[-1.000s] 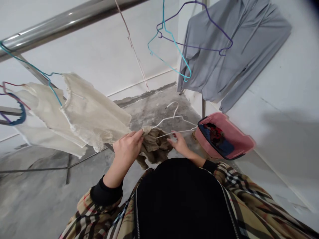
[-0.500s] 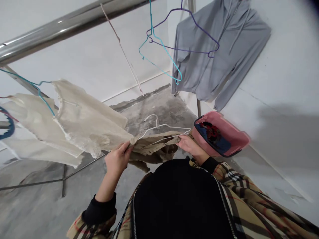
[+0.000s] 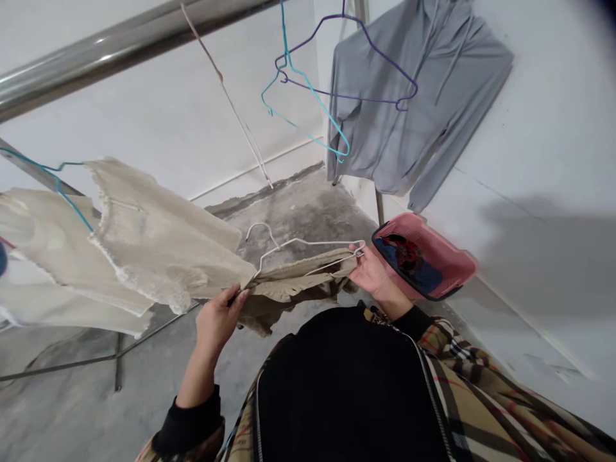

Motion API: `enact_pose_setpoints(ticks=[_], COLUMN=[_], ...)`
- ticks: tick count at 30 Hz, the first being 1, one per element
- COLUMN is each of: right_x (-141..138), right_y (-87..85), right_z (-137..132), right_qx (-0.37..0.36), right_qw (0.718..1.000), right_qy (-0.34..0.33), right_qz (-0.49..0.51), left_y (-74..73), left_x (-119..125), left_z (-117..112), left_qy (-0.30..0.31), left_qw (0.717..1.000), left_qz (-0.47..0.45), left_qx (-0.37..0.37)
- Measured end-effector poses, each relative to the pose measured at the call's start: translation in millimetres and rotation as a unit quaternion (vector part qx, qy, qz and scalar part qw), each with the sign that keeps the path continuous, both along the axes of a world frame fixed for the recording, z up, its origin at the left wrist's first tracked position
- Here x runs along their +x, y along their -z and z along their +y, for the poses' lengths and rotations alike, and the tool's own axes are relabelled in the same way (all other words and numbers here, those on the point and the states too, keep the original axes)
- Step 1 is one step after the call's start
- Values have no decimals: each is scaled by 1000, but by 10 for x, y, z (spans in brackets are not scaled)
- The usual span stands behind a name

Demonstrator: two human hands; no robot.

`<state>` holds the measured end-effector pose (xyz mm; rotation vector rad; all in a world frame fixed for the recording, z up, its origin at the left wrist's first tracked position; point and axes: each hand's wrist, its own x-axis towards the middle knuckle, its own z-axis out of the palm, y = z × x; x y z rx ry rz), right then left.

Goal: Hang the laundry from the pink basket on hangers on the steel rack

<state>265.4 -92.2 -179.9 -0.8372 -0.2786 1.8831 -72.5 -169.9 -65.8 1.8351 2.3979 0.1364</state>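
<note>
A khaki garment (image 3: 289, 289) is stretched sideways between my hands, its upper edge drawn taut and its lower folds hanging loose. Inside that edge sits a white wire hanger (image 3: 308, 242), its hook tipped to the left. My left hand (image 3: 216, 321) pinches the garment's left corner, close to the hanger's left end. At the other side, my right hand (image 3: 371, 273) grips the garment's right end, thumb against the hanger's right tip. Just left of my left hand hangs a cream garment (image 3: 158, 237) on a teal hanger (image 3: 60, 183).
A pink basket (image 3: 455, 260) with dark and blue cloth inside is beyond my right hand. A metal rail (image 3: 120, 48) crosses above. From above hang a light-blue hanger (image 3: 308, 83), a purple hanger (image 3: 366, 35), a pale hanger (image 3: 231, 96) and a grey hooded jacket (image 3: 380, 122).
The white hanger has tilted, its hook swinging left. My right hand has shifted to the hanger's right tip. My left hand has moved slightly down and left with the garment.
</note>
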Motion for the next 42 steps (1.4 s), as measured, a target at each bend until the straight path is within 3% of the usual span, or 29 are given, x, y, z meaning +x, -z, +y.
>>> enact_pose_setpoints(ticks=[4,7,10,13,17,22,28,31,34,37,39,40,42], right_x=[-36,-37,3,50,75,131,209,231,307,435,505,526,533], right_y=[-88,-105,-73,-22,7,-43,-134,-224,-383,-552,-620,-638,-652], right_z=[-15,-29,-24,-4,26,41,42,6,-78,-160,-175,-167,-128], right_qx=[4,39,43,53,114,164,175,187,246,352,394,400,398], right_qw=[999,997,995,984,937,905,909,897,869,818,772,754,717], right_qy=[-16,-24,-4,34,85,107,120,130,74,-106,-171,-158,-59], right_qz=[-28,-66,-86,-166,-320,-378,-359,-380,-422,-442,-468,-496,-569], left_y=[-32,-10,12,15,52,179,263,311,379,435,450,449,433], left_x=[-13,-17,-7,17,38,-12,-51,-3,46,45,17,0,-27], left_z=[-4,-3,-13,-34,-54,-74,-145,-152,-127,-98,-85,-78,-60], left_qy=[14,63,116,156,188,175,171,156,107,67,60,64,89], left_qw=[1000,991,961,943,939,947,964,971,978,973,966,963,960], left_qz=[14,-110,-240,-277,-271,-238,-149,-113,-103,-135,-157,-163,-168], left_qx=[10,41,74,97,93,125,140,138,145,176,197,204,206])
